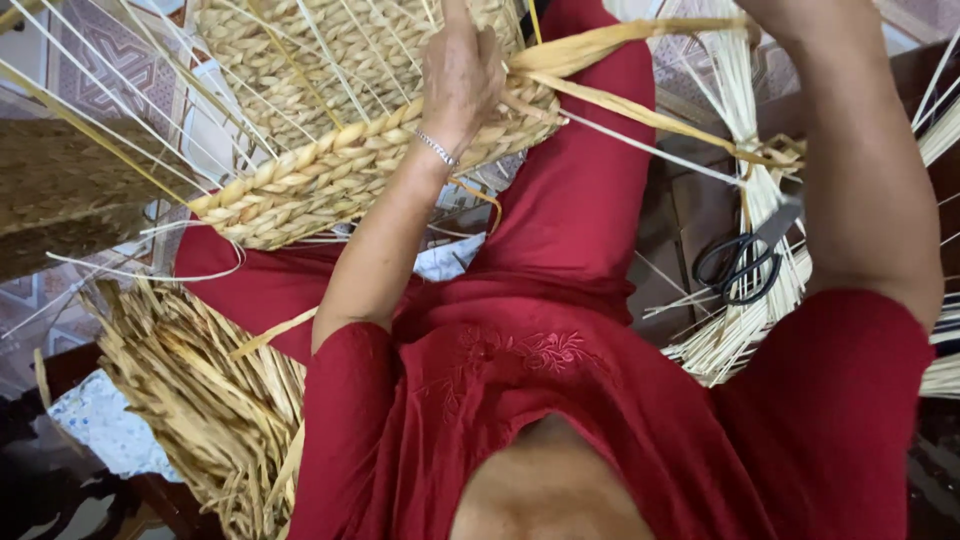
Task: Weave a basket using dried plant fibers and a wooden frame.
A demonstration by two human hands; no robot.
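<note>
On the person's lap, over the red trousers (590, 190), sits a half-woven basket (330, 150) of braided straw, tilted w/ its thick plaited rim (340, 165) facing the camera. The left hand (460, 75) is clamped onto that rim right where a flat weaving strand (640, 45) leaves the weave; fingers are curled over the edge, so it's gripping basket + strand root together afaict. The right hand is out of frame at the top. Only the right forearm (860, 170) shows, so can't tell if it's clenched or loose, tho the strand runs up toward it and looks taut.

What could go wrong, imo:
- That strand is pulled pretty tight and dry straw is brittle. A hard tug could snap or split it at the rim.
- The thin upright stakes (120, 90) stick out everywhere, close to wrist and face. Easy to get poked, or to kink one if the basket twists.
- The basket rests only on the knee. If the left grip slips, it prob rolls toward the straw bundle (190, 400) on the floor and the last braid loosens.
- Black scissors (740, 265) lie on a pile of pale reeds (740, 320) just beside the right elbow; a sweep back could knock them off.
</note>
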